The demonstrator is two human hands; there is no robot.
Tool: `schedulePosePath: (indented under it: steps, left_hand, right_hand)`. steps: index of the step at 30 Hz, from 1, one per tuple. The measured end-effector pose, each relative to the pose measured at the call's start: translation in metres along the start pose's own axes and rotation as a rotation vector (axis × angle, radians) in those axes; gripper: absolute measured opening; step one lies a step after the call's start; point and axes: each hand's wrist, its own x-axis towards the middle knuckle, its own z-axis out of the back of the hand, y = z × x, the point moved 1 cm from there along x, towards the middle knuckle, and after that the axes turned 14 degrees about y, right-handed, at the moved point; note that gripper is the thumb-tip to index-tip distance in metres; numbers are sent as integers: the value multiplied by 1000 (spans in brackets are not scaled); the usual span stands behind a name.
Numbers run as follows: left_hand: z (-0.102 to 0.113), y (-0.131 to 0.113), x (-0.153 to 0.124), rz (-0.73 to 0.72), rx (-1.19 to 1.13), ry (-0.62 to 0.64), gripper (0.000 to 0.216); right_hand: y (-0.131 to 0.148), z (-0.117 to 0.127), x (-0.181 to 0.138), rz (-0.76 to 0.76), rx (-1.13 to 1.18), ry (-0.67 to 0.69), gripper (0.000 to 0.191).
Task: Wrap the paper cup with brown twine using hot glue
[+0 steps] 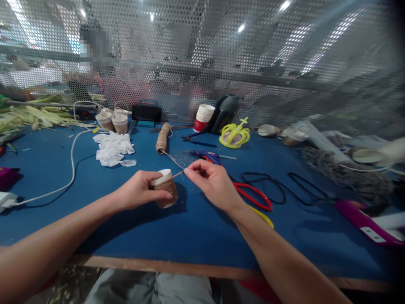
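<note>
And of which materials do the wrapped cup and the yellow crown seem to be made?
Wrapped cup: probably matte paper, from its smooth white rim; the ridged brown covering looks like coarse twine. Yellow crown: perhaps fuzzy pipe cleaner; its bands look soft.

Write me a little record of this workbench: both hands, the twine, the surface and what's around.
Left hand: grips a twine-wrapped paper cup
Right hand: pinches the twine
Twine path: from twine roll to right hand, then to the cup
Surface: blue tabletop
Farther back: stacked paper cups, yellow crown-shaped ornament
Left side: white cable
Right side: purple power strip
Backdrop: perforated screen
</note>
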Motion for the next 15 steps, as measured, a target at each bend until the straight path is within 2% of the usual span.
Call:
schedulePosePath:
  steps: [15]
  left_hand:
    - [-1,-3,-4,-49,-46,9,26]
  right_hand:
    - [-3,-1,3,-98,9,65,20]
